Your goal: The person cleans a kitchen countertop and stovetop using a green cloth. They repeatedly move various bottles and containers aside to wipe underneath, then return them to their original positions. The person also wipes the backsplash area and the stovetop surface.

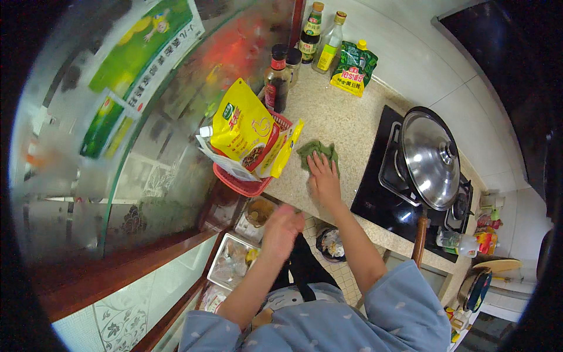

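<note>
My right hand presses flat, fingers spread, on a green cloth that lies crumpled on the speckled stone countertop. Blurred and loosely curled, my left hand hangs in front of the counter's edge, and nothing can be seen in it. Beyond it stands a red plastic basket holding a yellow seasoning pouch and other packets. The basket sits left of the cloth, beside a glass panel.
A wok with a steel lid rests on the black gas hob, its wooden handle jutting towards me. Sauce bottles and a green spouted pouch line the back. Below are a waste bin and a white crate.
</note>
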Demonstrator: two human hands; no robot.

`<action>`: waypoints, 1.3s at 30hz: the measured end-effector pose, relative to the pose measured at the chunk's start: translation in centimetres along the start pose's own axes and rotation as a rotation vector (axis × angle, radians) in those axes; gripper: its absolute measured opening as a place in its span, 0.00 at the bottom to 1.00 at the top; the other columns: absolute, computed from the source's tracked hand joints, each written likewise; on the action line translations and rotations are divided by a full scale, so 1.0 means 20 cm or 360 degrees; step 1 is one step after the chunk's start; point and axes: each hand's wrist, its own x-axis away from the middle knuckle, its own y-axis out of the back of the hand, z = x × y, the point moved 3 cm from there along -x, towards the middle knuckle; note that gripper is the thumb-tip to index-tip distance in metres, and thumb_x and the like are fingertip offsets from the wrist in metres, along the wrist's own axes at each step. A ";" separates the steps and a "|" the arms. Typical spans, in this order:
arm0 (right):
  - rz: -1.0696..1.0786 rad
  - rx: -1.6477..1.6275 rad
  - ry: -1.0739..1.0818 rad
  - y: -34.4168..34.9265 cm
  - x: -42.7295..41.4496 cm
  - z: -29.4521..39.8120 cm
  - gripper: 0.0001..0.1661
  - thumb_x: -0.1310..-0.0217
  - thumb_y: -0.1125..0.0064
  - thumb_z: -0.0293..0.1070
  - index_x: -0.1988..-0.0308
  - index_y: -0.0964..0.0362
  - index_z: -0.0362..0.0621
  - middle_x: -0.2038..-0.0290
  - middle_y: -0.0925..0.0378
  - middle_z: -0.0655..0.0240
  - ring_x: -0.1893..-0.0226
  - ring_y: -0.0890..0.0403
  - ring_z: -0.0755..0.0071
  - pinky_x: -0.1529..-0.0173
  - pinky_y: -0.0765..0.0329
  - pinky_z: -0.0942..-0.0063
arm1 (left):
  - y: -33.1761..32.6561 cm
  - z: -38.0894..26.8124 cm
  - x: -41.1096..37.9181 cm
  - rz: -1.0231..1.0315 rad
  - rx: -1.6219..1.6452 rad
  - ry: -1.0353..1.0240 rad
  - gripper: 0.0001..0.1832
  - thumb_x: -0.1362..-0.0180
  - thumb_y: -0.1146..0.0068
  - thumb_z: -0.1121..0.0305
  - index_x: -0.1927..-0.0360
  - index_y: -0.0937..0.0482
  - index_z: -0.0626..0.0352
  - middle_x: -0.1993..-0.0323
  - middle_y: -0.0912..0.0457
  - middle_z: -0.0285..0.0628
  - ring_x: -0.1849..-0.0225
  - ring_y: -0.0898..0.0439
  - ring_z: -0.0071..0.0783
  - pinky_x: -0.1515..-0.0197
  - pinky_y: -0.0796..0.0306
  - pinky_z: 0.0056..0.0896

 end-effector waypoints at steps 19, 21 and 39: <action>-0.0049 -0.0162 0.0394 -0.14 -0.92 -0.27 0.33 0.49 0.50 0.26 0.40 0.44 0.44 0.37 0.43 0.60 0.37 0.43 0.54 0.35 0.48 0.54 | -0.91 -0.93 -0.98 -0.0474 -0.2318 -0.1658 0.45 0.63 0.32 0.66 0.42 0.44 0.69 0.50 0.31 0.60 0.45 0.32 0.52 0.46 0.35 0.43; -0.0020 -0.0270 0.0384 -0.15 -0.98 -0.25 0.34 0.50 0.51 0.24 0.41 0.43 0.43 0.37 0.43 0.59 0.37 0.43 0.53 0.35 0.48 0.55 | -0.91 -0.94 -1.01 -0.0425 -0.2302 -0.1540 0.43 0.65 0.31 0.64 0.45 0.41 0.67 0.52 0.29 0.59 0.47 0.30 0.52 0.48 0.34 0.43; 0.0005 -0.0494 0.0534 -0.20 -1.08 -0.21 0.29 0.55 0.53 0.20 0.48 0.33 0.43 0.44 0.34 0.58 0.40 0.39 0.54 0.35 0.46 0.55 | -1.15 -1.06 -0.74 -0.0279 -0.2238 -0.1666 0.26 0.67 0.33 0.70 0.60 0.27 0.63 0.66 0.19 0.51 0.62 0.19 0.46 0.58 0.27 0.38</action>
